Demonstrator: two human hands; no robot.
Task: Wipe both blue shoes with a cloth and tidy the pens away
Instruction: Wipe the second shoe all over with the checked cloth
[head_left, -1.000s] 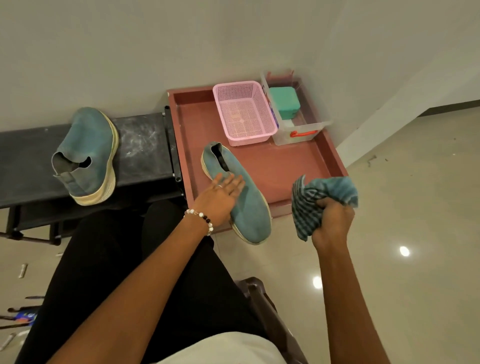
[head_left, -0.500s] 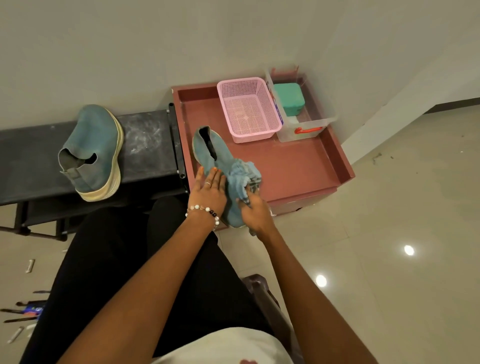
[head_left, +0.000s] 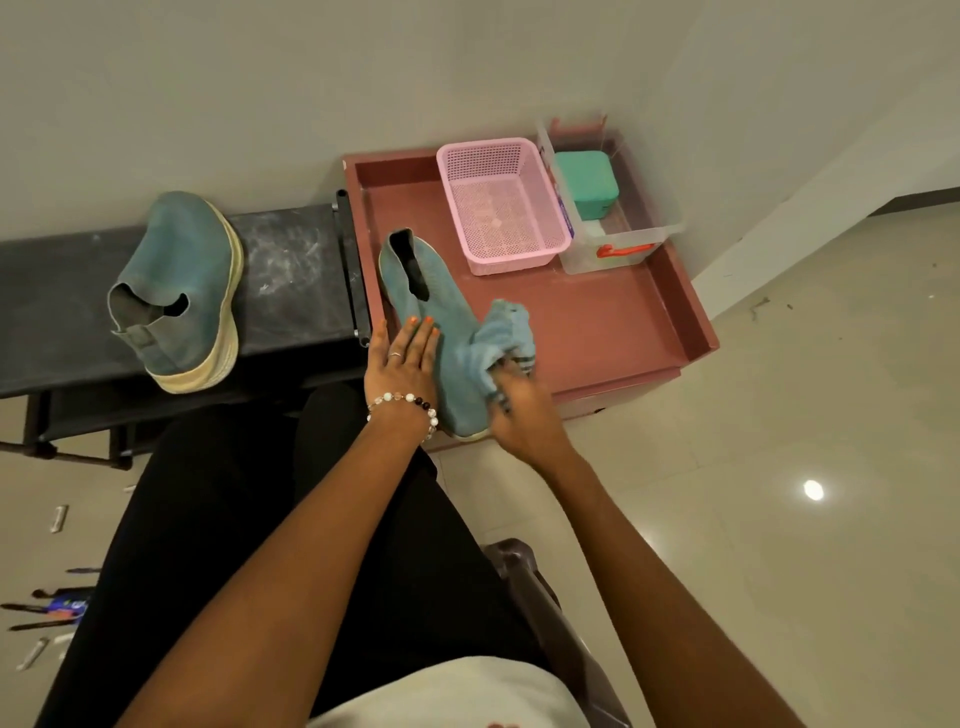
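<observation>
Risk, slipping: the near shoe (head_left: 431, 332) overhangs the front edge of the red tray (head_left: 623, 332); a hard stroke toward the person could drag it off, in my judgement.
Risk, bracing: the left hand (head_left: 402, 358) only lies flat on the shoe, so a sideways rub may turn it.
Risk, pens: the pens (head_left: 47, 613) lie on the floor at lower left, well apart from both hands, and could be forgotten or stepped on.
Left hand: fingers straight and spread, pressing the shoe's left side.
Right hand (head_left: 519, 410): fingers curled round the bunched cloth (head_left: 498, 338), pushing it against the shoe's right side.
Near shoe: between the two hands, touching both, toe toward the person.
Second shoe (head_left: 176, 291): on the dark desk (head_left: 291, 270), left of the tray, touched by neither hand.
Pink basket (head_left: 501, 202): at the tray's back.
</observation>
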